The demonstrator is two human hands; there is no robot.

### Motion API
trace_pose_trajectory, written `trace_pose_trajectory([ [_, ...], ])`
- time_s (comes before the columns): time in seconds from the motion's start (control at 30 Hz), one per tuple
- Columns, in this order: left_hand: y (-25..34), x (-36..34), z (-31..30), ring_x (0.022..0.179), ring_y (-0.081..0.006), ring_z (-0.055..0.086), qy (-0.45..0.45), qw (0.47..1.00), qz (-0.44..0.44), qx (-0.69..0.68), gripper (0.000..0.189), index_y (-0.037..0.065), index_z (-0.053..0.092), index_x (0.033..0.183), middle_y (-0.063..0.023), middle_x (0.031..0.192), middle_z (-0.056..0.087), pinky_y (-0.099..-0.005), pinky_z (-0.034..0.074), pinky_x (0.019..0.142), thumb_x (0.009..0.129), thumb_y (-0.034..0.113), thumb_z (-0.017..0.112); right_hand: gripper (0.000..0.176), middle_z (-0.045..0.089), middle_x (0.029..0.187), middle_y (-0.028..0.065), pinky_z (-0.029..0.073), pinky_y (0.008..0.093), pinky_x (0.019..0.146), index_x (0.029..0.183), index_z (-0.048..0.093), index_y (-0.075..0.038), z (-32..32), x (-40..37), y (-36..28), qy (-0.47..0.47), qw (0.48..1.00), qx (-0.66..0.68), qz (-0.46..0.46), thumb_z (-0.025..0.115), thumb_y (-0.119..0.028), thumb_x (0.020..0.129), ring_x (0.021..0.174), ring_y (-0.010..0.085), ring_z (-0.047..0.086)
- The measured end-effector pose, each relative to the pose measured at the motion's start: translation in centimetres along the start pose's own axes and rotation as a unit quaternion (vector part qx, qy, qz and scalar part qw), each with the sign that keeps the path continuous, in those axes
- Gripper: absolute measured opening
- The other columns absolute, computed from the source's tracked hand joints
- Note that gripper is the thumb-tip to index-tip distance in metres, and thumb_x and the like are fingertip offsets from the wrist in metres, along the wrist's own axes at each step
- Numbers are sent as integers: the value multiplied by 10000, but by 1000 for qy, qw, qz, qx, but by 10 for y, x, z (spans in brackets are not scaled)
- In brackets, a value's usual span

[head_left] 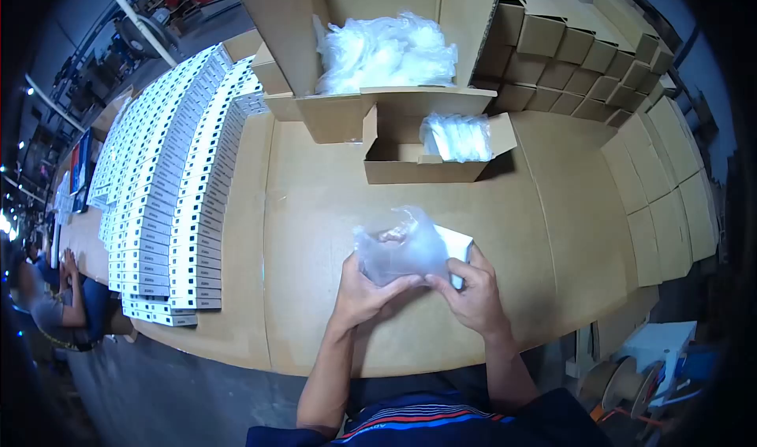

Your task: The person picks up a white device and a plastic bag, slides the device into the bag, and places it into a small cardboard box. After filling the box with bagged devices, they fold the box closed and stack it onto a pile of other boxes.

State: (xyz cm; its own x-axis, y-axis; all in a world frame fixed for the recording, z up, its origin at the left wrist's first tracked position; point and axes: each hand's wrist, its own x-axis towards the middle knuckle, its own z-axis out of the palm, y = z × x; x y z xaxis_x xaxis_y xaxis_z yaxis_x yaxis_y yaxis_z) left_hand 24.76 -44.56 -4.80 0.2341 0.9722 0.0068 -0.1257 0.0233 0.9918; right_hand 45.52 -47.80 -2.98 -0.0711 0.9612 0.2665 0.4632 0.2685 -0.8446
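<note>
A clear plastic bag (400, 251) is held up over the middle of the cardboard-covered table, its mouth puffed apart. My left hand (361, 296) grips the bag's left and lower side, thumb pressed on the front. In my right hand (478, 296) is a small white box (455, 244), partly behind the bag, and that thumb pinches the bag's lower right corner. Both thumb tips come close together at the bag's lower edge. Beyond the hands stands an open brown carton (406, 173) with a stack of plastic-wrapped white pieces (456, 137) in its right end.
Behind the carton, a large open box (339, 120) holds a heap of clear bags (386, 53). Long rows of stacked white boxes (150, 203) line the left. Brown cartons (544, 61) are piled at back right, with more (670, 187) along the right edge. A person (59, 297) sits far left.
</note>
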Motion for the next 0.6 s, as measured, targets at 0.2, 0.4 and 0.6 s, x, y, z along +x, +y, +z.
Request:
trace_pose_trajectory([
  [0.2,4,-6,-5,915,-142,707,7,989,46,142,520,-21,656,1167,-77,1024,728,-289,569,809,741,90,932,299,615,1245,169,517,376,995,1223,633,55,-39,22,-1,109,971,210,37,682,-19,938,1152,249,630],
  [0.4,-2,-8,0,895,-164,755,7,988,63,142,472,16,670,1146,-93,989,768,-302,586,791,760,126,919,375,602,1177,138,536,329,921,1306,536,12,-53,76,-56,30,952,230,-198,633,65,947,1047,203,646],
  [0.6,6,-6,5,943,-209,756,38,980,82,177,528,-13,657,1225,-129,1045,767,-337,589,835,781,130,905,213,598,964,154,507,364,743,1062,711,-42,-52,111,-80,-179,957,15,-227,672,50,874,895,282,640],
])
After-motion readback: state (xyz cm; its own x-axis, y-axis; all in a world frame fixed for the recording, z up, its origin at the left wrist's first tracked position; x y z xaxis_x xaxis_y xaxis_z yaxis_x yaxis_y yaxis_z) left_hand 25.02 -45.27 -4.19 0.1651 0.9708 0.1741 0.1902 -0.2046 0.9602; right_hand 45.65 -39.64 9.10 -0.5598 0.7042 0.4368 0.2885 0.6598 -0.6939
